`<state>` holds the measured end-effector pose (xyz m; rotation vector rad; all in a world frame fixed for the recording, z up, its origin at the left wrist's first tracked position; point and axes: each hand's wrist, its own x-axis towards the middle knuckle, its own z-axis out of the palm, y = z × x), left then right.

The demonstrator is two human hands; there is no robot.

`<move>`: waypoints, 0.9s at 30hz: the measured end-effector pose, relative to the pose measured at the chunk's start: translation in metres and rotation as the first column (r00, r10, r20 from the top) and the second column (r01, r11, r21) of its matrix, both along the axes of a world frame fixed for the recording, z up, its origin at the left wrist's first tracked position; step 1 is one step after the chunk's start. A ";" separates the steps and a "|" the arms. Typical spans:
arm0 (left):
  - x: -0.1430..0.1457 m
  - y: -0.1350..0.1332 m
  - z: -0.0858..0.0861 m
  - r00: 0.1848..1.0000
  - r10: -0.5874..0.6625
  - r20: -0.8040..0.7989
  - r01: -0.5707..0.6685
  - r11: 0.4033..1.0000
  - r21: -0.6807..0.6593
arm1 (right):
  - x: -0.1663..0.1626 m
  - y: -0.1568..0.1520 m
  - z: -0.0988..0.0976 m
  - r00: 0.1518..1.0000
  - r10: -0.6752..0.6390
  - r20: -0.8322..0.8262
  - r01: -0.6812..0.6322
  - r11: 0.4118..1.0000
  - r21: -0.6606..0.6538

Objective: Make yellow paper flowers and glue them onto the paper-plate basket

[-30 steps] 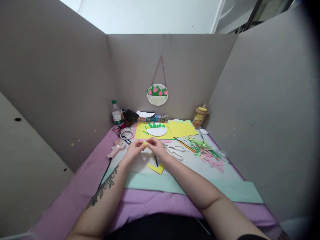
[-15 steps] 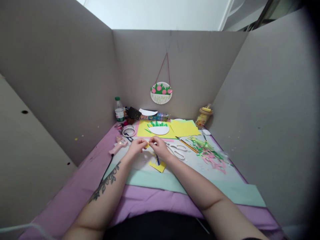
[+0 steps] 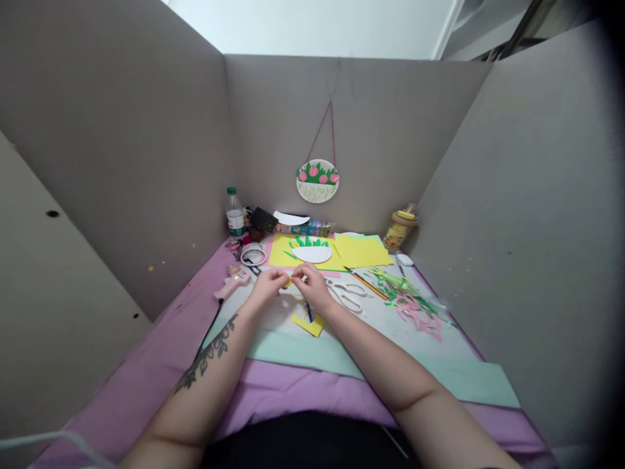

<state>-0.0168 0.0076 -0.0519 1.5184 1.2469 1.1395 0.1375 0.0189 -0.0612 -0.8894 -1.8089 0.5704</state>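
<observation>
Head view: a person works over a table [image 3: 469, 382], both forearms reaching forward and the hands nearly meeting above the white work area.
Yellow piece: a small yellow piece [image 3: 288, 283] sits between the two hands, held up at the fingertips; its outline is mostly hidden by the fingers.
Left hand: the left hand [image 3: 267, 288] has thumb and fingers pressed together on the piece.
Right hand: the right hand [image 3: 312, 286] pinches at the other edge, thumb and forefinger closed; how firmly, one cannot tell.
Fingertip work: the step in hand looks like shaping or adjusting the piece; whether it is being bent, folded or merely turned is too small to tell.
Next move: it seems to call for a light, even pinch from both hands, since thin paper, if that is what it is, would crease easily.
Card: a yellow card [image 3: 316, 327] lies just nearer the person, a blue pen [image 3: 309, 314] over it.
Scissors: white scissors [image 3: 343, 290] lie just beside the right wrist.
Half plate: a white half plate [image 3: 312, 255] with green leaves [image 3: 308, 241] rests beyond the hands on yellow paper [image 3: 279, 251].
Glue gun: a pink glue gun [image 3: 232, 286] lies left of the left hand, apart from it.
</observation>
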 end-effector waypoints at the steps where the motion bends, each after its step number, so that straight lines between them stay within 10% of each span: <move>1: 0.000 0.000 -0.001 1.000 -0.001 0.002 0.001 1.000 -0.004 | 0.000 0.000 0.000 1.000 0.003 0.006 -0.003 1.000 0.022; 27: -0.006 0.006 -0.009 0.987 0.112 0.111 -0.108 0.993 -0.042 | 0.001 -0.005 -0.001 0.995 0.087 0.041 -0.091 0.992 0.090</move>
